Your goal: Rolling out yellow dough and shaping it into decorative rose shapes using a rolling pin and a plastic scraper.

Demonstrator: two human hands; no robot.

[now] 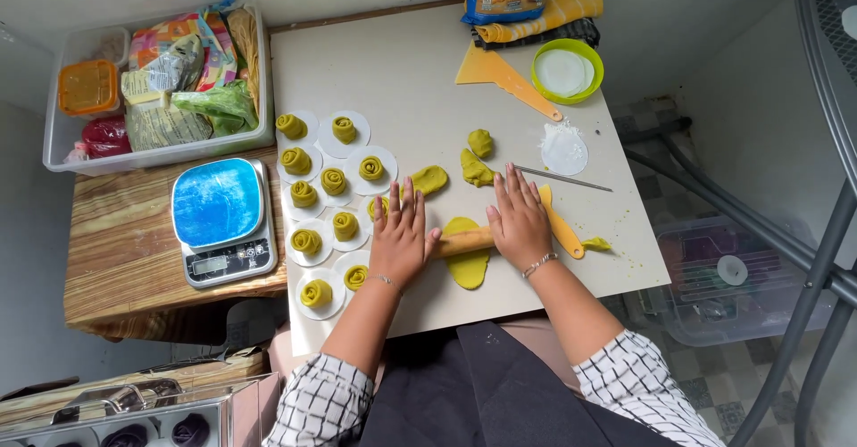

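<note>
Hands (460,233) flat on rolling pin (464,241) over flattened yellow-green dough (469,267)

Pale walls, patterned tile floor (714,384), wooden side table (125,251) — soft, even daylight

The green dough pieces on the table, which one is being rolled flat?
The flat oval piece under the rolling pin, between the left hand and right hand; the other loose lumps lie untouched farther back.
</note>
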